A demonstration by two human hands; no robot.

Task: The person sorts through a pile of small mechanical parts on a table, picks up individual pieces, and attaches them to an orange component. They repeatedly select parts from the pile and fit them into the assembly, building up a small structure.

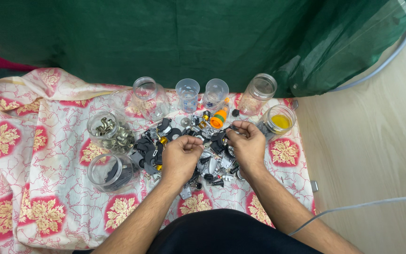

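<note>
Hardware pile [198, 150] in front of orange fitting [219, 118]. Left hand [180, 157] grip pinched on small part, kind unclear. Right hand [246, 143] grip pinching black piece [219, 140]. Lift clear of pile; keep sleeves off jars nearby.

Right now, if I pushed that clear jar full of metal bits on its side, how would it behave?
The jar of metal pieces lies tilted on the patterned cloth, so it would probably roll. Packed with metal, it likely feels heavy for its size. Its mouth looks open, so pieces might spill.
</note>
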